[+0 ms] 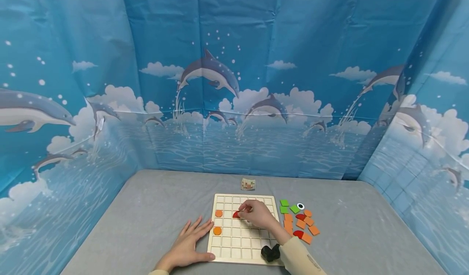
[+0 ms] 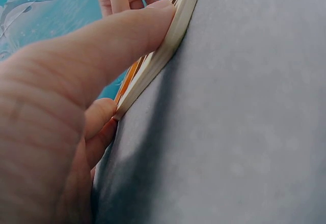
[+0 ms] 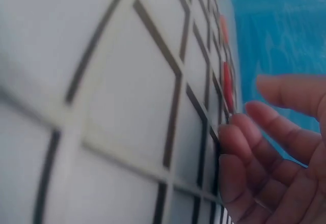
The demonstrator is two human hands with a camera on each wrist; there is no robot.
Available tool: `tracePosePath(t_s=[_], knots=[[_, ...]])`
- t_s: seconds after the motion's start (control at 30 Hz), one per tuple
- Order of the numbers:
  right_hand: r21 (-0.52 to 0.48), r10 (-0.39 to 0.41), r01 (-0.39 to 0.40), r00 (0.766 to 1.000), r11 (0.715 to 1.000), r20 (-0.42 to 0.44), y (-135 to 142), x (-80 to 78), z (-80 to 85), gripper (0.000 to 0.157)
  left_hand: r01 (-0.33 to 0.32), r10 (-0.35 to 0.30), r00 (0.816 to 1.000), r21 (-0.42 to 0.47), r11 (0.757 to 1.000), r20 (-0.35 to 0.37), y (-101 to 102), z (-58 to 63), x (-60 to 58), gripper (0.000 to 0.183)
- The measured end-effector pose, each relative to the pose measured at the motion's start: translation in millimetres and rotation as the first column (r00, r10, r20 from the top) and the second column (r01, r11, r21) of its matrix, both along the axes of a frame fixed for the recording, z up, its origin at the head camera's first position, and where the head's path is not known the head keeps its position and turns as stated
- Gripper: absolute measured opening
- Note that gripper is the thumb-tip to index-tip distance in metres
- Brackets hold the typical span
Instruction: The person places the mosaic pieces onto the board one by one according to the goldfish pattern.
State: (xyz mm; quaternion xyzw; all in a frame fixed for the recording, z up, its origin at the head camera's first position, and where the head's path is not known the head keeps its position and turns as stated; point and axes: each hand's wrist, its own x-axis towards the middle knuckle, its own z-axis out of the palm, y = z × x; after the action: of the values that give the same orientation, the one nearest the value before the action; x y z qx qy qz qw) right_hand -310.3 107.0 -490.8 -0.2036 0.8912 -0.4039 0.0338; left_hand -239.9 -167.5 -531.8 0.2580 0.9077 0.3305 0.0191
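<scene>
Left hand [image 1: 188, 244] open, fingers spread, thumb and fingertips at the left edge of the wooden grid board [image 1: 231, 252]. Right hand [image 1: 257, 214] over the board, fingers bent beside the red piece [image 1: 235, 215], which lies on the grid; contact or grip cannot be told. Two orange discs [image 1: 218, 230] occupy left-hand cells; loose green tiles [image 1: 284, 203] and orange tiles [image 1: 306, 238] lie right of the board.

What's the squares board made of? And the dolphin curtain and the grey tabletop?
The board looks like smooth, pale wood, maybe plywood: its edge and grid are cream-coloured. The dolphin curtain seems to be thin plastic or coated cloth, with creases and a faint shine. The grey tabletop looks matte and faintly mottled, perhaps soft fabric.
</scene>
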Motion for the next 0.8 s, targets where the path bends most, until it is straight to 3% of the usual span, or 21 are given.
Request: tracePosePath(t_s=[0.3, 0.43, 0.8], knots=[[-0.064, -0.030, 0.028, 0.999, 0.998, -0.043, 27.2, 6.8, 7.9, 0.010, 0.001, -0.002, 1.000, 0.021, 1.000, 0.013, -1.1, 0.4, 0.5, 0.089], [-0.120, -0.063, 0.060, 0.998, 0.991, -0.016, 41.3, 8.9, 12.3, 0.014, 0.004, -0.004, 1.000, 0.019, 1.000, 0.006, -1.4, -0.5, 0.6, 0.089], [-0.005, -0.262, 0.262, 0.965, 0.965, 0.002, 76.7, 21.0, 21.9, 0.008, 0.008, -0.008, 1.000, 0.027, 1.000, 0.002, -2.1, -1.0, 0.2, 0.088]])
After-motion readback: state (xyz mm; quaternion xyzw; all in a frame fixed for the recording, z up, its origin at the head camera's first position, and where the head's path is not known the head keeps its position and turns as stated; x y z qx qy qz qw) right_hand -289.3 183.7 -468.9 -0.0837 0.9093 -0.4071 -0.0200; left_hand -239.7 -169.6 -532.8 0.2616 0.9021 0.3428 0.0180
